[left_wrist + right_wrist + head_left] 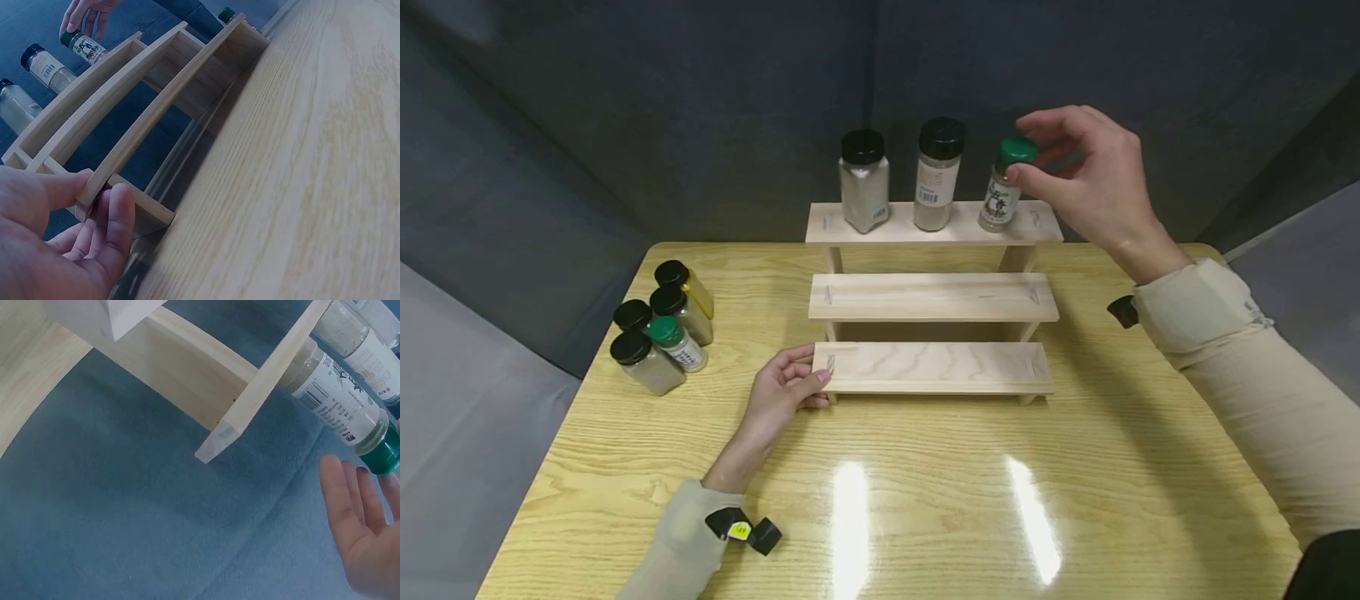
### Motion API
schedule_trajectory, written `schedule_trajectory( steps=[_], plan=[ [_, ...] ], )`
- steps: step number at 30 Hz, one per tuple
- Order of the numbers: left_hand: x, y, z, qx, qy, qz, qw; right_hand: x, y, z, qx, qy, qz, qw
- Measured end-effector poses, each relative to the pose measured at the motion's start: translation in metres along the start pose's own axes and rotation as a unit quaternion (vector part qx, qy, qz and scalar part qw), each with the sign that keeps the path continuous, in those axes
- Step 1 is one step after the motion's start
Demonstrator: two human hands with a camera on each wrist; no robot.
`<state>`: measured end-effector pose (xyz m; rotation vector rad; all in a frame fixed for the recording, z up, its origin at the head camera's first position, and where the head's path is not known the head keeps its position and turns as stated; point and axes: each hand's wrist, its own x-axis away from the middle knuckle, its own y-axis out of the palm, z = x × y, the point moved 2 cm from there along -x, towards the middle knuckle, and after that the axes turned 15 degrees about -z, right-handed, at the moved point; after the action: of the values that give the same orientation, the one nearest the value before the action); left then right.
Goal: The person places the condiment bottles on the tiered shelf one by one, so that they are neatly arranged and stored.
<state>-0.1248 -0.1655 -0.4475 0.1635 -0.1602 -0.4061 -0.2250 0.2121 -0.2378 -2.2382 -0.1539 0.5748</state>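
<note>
A three-step wooden rack point(932, 297) stands on the table. My left hand point(785, 387) pinches the left end of its lowest step, thumb on top and fingers below, as the left wrist view also shows. On the top step stands a small spice jar point(1000, 200) with a green cap and white label, upright at the right. Around its cap is my right hand point(1093, 171), thumb at the cap's near side; in the right wrist view the fingers point(344, 500) are loosely extended. Two black-capped jars, a squarish one point(865, 192) and a taller labelled one point(936, 179), stand left of it.
Several more spice jars cluster on the table's left side, among them a green-capped jar point(679, 344) and a black-capped jar point(647, 362). The wood-grain table point(925, 483) lies before the rack. A dark cloth point(737, 108) hangs behind it.
</note>
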Motion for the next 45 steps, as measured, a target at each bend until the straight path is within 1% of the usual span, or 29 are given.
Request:
schedule_trajectory(
  steps=[4,8,16,22,27,30,34,37,41,45],
  plan=[
    [0.0,-0.001,0.0,0.0,-0.004,0.006,1.0,0.002,-0.006,0.001,-0.001,-0.012,0.007,0.9999],
    [0.0,-0.002,0.001,0.0,-0.004,0.008,1.0,0.009,-0.015,0.007,-0.012,-0.008,0.021,0.9997],
    [0.0,-0.003,0.001,0.002,-0.003,0.005,1.0,0.036,-0.039,0.029,-0.061,0.044,0.057,0.9955],
    [0.003,-0.004,0.002,-0.003,-0.005,0.005,1.0,0.057,-0.056,0.05,-0.076,0.079,0.06,0.9922],
    [0.004,-0.005,0.004,-0.006,-0.005,0.012,0.9999,0.075,-0.064,0.067,-0.048,0.116,0.056,0.9904],
    [0.003,-0.005,0.004,-0.005,-0.003,0.014,0.9999,0.086,-0.067,0.079,-0.031,0.145,0.049,0.9877],
    [0.003,-0.004,0.004,-0.004,-0.005,0.019,0.9998,0.101,-0.072,0.097,-0.01,0.188,0.024,0.9819],
    [0.005,-0.004,0.004,0.0,-0.007,0.02,0.9998,0.113,-0.074,0.112,0.031,0.214,0.002,0.9763],
    [0.006,-0.004,0.004,0.0,-0.008,0.013,0.9999,0.129,-0.073,0.131,0.07,0.24,-0.018,0.9682],
    [0.006,-0.003,0.004,0.001,-0.008,0.01,0.9999,0.143,-0.072,0.146,0.08,0.259,-0.033,0.962]
  ],
)
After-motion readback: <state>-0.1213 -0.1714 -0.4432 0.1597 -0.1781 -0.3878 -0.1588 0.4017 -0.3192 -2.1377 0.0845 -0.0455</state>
